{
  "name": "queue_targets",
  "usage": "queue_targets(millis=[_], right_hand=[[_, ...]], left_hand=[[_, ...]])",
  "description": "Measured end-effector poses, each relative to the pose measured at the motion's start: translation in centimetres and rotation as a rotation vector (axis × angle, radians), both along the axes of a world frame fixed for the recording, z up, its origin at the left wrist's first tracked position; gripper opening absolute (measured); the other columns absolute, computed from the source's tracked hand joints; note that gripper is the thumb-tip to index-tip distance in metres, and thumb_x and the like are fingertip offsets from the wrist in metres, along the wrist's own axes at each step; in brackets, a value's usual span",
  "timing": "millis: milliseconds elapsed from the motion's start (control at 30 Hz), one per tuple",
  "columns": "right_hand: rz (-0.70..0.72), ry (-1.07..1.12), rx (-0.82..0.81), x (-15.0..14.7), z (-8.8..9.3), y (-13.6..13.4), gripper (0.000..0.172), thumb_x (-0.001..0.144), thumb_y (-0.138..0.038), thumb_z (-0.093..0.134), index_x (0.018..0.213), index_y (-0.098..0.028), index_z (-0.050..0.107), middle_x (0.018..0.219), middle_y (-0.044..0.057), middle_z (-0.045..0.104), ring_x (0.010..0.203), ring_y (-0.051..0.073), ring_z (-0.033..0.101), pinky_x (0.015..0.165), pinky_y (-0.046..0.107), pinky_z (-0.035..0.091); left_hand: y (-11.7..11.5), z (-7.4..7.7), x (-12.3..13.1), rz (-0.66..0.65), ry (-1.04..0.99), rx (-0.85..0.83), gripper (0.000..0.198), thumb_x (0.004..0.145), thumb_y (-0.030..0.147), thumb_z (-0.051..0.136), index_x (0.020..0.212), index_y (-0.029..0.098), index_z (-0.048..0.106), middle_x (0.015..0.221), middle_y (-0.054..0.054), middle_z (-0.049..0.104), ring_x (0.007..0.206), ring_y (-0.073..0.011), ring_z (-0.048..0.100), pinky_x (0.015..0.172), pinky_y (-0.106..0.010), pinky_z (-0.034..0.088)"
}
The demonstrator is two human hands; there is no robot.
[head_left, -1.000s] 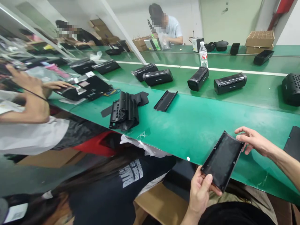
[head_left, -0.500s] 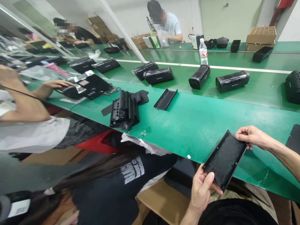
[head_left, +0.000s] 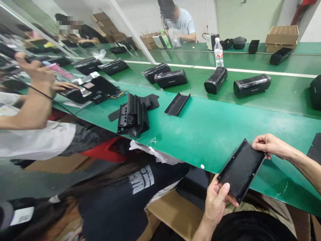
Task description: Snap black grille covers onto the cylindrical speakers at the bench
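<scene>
Between both hands I hold a black plastic cover panel point(head_left: 242, 170), tilted, its hollow inner side facing up, above the front edge of the green table. My left hand point(head_left: 218, 197) grips its near lower end, thumb on top. The far upper right corner is pinched by my right hand point(head_left: 269, 146). A similar black panel point(head_left: 177, 104) lies further off on the table. Left of it is a stack of black plastic shells point(head_left: 132, 115). Part of a dark flat piece point(head_left: 315, 149) shows at the right edge.
Several black speakers point(head_left: 252, 85) stand along the green table point(head_left: 200, 130), with a water bottle point(head_left: 218, 53) behind them. A co-worker's arm point(head_left: 37, 90) is at left; another person in a dark shirt point(head_left: 112, 197) leans below the table edge beside a cardboard box point(head_left: 178, 211).
My hands and the panel stay almost still. At left, the co-worker's raised hand has moved right, holding a dark corded tool. Speakers on the far strip have shifted slightly right.
</scene>
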State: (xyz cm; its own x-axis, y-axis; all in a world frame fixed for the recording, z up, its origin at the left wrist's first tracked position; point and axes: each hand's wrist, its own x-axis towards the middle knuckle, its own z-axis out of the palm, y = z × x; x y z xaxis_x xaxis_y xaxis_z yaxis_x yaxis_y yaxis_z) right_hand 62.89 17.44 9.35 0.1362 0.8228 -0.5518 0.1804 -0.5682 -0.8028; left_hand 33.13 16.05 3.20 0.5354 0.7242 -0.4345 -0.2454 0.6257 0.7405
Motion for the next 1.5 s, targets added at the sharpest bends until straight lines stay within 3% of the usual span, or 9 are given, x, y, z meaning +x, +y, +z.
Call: queue_targets(millis=[533,800,1100,1500], right_hand=[[-0.02,0.039,-0.024,-0.1,-0.2,0.0,0.047,0.071,-0.064,0.084,0.076,-0.02,0.066,0.052,-0.006,0.054,0.044,0.009,0.054,0.041,0.019,0.044],[-0.01,0.089,-0.044,0.0,-0.4,-0.1,0.051,0.067,-0.064,0.088,0.081,-0.019,0.068,0.056,-0.005,0.056,0.047,0.01,0.056,0.042,0.019,0.043],[-0.017,0.078,-0.044,0.0,-0.6,0.2,0.045,0.068,-0.058,0.089,0.08,-0.019,0.07,0.056,-0.004,0.059,0.046,0.009,0.056,0.041,0.019,0.042],[-0.061,0.145,-0.03,0.2,-0.9,0.1,0.05,0.068,-0.061,0.092,0.079,-0.019,0.068,0.054,-0.006,0.055,0.046,0.008,0.054,0.041,0.018,0.042]], left_hand=[[0.0,-0.6,-0.3,-0.002,0.001,0.016,0.067,0.075,0.06,0.093,0.118,0.017,0.065,0.084,-0.005,0.081,0.05,-0.0169,0.072,0.043,-0.023,0.06],[-0.1,-0.6,-0.5,0.01,0.0,0.036,0.063,0.081,0.056,0.09,0.123,0.016,0.065,0.099,-0.009,0.084,0.056,-0.0173,0.076,0.045,-0.022,0.061],[-0.1,-1.2,-0.6,-0.021,-0.008,0.042,0.061,0.084,0.056,0.088,0.123,0.017,0.063,0.087,-0.007,0.083,0.053,-0.0181,0.075,0.045,-0.023,0.062],[0.3,-0.4,-0.1,0.01,-0.026,0.009,0.061,0.077,0.056,0.094,0.113,0.017,0.064,0.077,-0.004,0.08,0.05,-0.0172,0.073,0.042,-0.021,0.059]])
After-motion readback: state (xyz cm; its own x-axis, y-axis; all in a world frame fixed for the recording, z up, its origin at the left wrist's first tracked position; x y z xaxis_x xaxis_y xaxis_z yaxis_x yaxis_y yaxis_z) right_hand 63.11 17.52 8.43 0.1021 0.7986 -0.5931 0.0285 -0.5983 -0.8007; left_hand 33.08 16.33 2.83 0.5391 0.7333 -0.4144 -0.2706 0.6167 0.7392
